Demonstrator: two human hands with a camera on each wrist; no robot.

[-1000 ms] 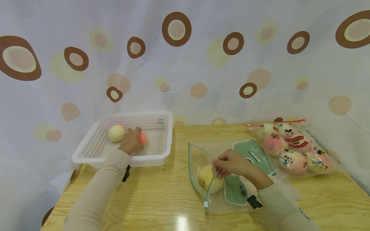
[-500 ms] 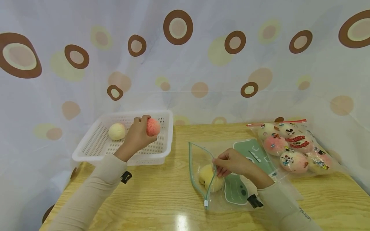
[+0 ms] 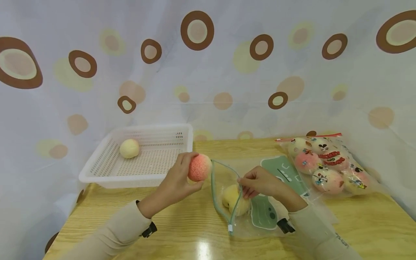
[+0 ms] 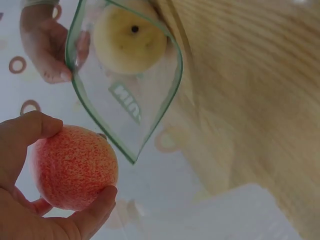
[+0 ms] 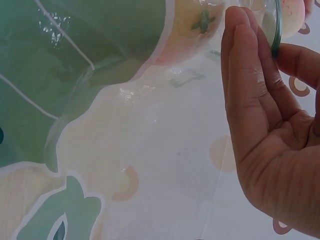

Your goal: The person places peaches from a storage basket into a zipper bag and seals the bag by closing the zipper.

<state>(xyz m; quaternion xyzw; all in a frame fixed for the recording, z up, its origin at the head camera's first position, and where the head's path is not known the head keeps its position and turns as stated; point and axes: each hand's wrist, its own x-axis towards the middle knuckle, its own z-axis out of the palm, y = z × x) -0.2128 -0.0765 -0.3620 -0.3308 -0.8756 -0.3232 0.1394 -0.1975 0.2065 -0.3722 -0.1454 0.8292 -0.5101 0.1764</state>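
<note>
My left hand point(image 3: 177, 182) grips a pink-red peach point(image 3: 199, 168) with a speckled surface, just left of the mouth of a clear zip bag point(image 3: 264, 215). In the left wrist view, thumb and fingers curl round the peach point(image 4: 75, 167), which is apart from the bag's green-edged opening. My right hand point(image 3: 261, 184) pinches the near edge of that opening between thumb and fingers, and the mouth gapes. Inside the bag lies a yellow fruit point(image 3: 230, 198) with a small dark spot. The right wrist view shows the right hand point(image 5: 270, 110) at the green edge.
A white perforated basket point(image 3: 130, 179) stands at the back left, with one pale peach point(image 3: 130, 148) in it. At the back right lies a red-zipped printed bag point(image 3: 334, 159) full of several peaches. A patterned cloth point(image 3: 208, 72) hangs behind the wooden table point(image 3: 172, 231).
My left hand has lifted the pink-red peach out of the white basket and brought it right, towards the bag mouth. The right hand has stayed at the bag's edge.
</note>
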